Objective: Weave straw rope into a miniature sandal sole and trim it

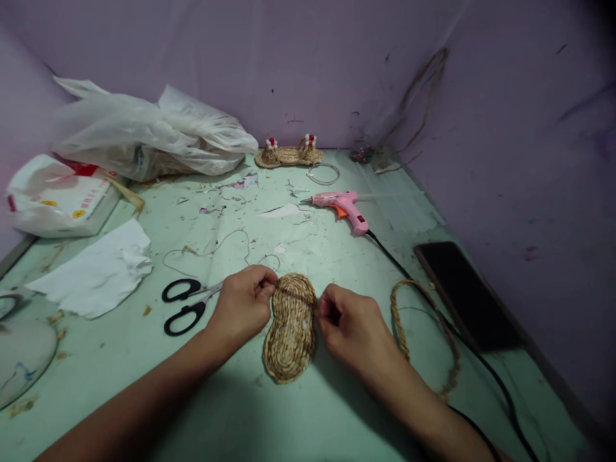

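Observation:
A woven straw shoe sole (289, 333), narrow in the middle, lies flat on the table in front of me. A thin dark cord (296, 295) crosses its upper part from side to side. At the sole's upper left edge my left hand (248, 298) pinches one end of this cord between thumb and fingers. My right hand (351, 327), fingers curled, pinches the cord at the right edge. Black-handled scissors (185, 305) lie beside my left hand, their blades partly behind it. A braided straw rope (397, 314) curves past my right forearm.
A pink glue gun (344, 206) lies beyond the sole, its black cable running down the right side past a phone (464, 295). Behind are a finished-looking straw sole with beads (289, 156), a wire ring (323, 174) and a plastic bag (154, 131). Crumpled paper (101, 269) lies left.

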Demonstrator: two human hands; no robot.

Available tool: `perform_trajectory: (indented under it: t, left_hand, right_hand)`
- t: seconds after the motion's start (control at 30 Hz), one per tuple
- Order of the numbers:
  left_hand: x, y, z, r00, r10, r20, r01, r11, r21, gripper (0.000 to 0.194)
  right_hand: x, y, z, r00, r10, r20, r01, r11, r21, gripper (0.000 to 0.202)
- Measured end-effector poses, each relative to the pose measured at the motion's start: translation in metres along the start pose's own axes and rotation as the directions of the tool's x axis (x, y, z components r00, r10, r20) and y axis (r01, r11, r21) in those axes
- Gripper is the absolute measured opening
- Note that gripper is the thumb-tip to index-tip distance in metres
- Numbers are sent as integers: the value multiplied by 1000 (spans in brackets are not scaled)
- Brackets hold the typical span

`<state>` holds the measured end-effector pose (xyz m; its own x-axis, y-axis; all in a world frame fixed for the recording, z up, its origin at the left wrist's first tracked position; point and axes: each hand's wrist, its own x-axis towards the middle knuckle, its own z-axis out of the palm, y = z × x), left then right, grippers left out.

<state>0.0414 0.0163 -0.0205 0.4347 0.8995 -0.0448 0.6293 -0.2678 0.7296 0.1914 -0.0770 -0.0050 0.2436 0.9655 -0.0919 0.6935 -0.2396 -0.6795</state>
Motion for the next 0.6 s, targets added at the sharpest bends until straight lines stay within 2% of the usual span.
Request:
perform_trajectory:
  t: [0.4,0.6]
  left_hand:
    - [0,0,-2,991,130,19,-131,988,82,15]
    - [1,-1,-2,990,136,18,-137,988,72,15]
  right_hand:
    - [2,-1,2,998,-55,-25,56,998,10,14]
    - [0,1,3,999,-37,-20,38,999,27,12]
